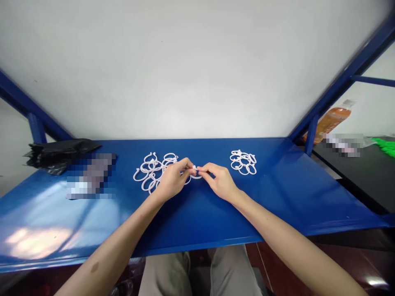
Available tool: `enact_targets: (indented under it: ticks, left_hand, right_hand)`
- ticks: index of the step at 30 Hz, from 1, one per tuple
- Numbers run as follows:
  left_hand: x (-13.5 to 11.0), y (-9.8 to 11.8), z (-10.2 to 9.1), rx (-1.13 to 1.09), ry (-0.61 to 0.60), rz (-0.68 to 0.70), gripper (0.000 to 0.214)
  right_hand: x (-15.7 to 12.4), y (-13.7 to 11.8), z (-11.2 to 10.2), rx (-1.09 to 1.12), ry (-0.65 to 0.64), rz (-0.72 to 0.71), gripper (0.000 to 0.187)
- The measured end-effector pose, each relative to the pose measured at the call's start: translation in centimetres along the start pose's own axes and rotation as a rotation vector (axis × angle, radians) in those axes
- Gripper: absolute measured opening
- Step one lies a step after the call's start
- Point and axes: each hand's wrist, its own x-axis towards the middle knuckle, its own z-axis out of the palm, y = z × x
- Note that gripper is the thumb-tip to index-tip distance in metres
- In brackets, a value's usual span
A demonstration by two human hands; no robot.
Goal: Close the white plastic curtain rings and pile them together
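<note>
My left hand (174, 179) and my right hand (217, 181) meet above the middle of a blue metal table (277, 197). Their fingertips pinch a white plastic split ring (196, 177) at its open ends, and the fingers hide most of it. My left hand partly covers a tangled pile of similar white rings (151, 172) and touches its right side. To the right of my right hand, a smaller cluster of white rings (243, 162) lies apart from it.
A crumpled black plastic bag (58, 154) lies at the table's far left, near a pixelated object (91, 176). Blue steel braces (348, 78) rise on both sides of a white wall (185, 70). An orange drink bottle (331, 123) stands beyond the right brace, above a black surface (354, 181).
</note>
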Motion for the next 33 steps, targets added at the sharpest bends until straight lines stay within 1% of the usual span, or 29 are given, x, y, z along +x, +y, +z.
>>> enact_targets:
  ticks: [3,5,9,12,14,15,17,19,21,23,24,26,30,31,33]
  left_hand:
    - [-0.1,-0.3,0.0,0.025,-0.046,0.044,0.013]
    - [0.0,-0.5,0.2,0.042,-0.064,0.062,0.012]
    - [0.2,-0.6,0.6,0.126,-0.061,0.070,0.013]
    - [0.2,-0.2,0.5,0.299,-0.055,0.168,0.017]
    - [0.2,-0.1,0.1,0.425,-0.050,0.239,0.021]
    - [0.2,-0.2,-0.2,0.480,-0.049,0.251,0.024]
    - [0.2,-0.6,-0.9,0.573,-0.056,0.223,0.033]
    - [0.1,-1.2,-1.4,0.664,-0.085,0.169,0.039]
    - [0.0,-1.8,-1.6,0.736,-0.126,0.138,0.038]
    - [-0.1,-2.1,-1.6,0.768,-0.156,0.141,0.033]
    - [-0.1,-2.2,-1.5,0.771,-0.164,0.149,0.030]
    - [0.0,-2.1,-1.2,0.765,-0.168,0.158,0.023]
    - [0.2,-1.7,-0.8,0.723,-0.162,0.162,0.019]
    - [0.2,-1.7,-0.7,0.704,-0.154,0.165,0.018]
    - [0.3,-1.5,-0.6,0.661,-0.124,0.165,0.017]
  right_hand:
    - [-0.4,0.4,-0.3,-0.062,-0.053,-0.081,0.014]
    - [-0.4,0.7,-0.2,-0.091,-0.065,-0.108,0.015]
    - [0.0,1.1,-0.1,-0.159,-0.032,-0.079,0.017]
    - [0.9,1.4,-1.0,-0.232,0.014,-0.037,0.019]
    - [1.3,1.9,-2.5,-0.290,0.066,-0.012,0.021]
    - [1.3,2.4,-3.6,-0.325,0.099,0.004,0.022]
    - [1.0,3.6,-6.3,-0.401,0.177,0.060,0.023]
    - [0.1,5.1,-9.5,-0.468,0.294,0.154,0.021]
    - [-1.1,6.5,-12.4,-0.490,0.393,0.263,0.022]
    - [-2.1,7.5,-14.4,-0.477,0.441,0.354,0.022]
    - [-2.5,7.8,-15.0,-0.465,0.437,0.386,0.021]
    - [-2.9,8.0,-15.1,-0.462,0.390,0.407,0.020]
    - [-2.7,7.8,-13.8,-0.549,0.218,0.330,0.017]
    - [-2.7,7.8,-13.5,-0.574,0.186,0.312,0.017]
    - [-2.7,7.7,-13.2,-0.611,0.163,0.295,0.017]
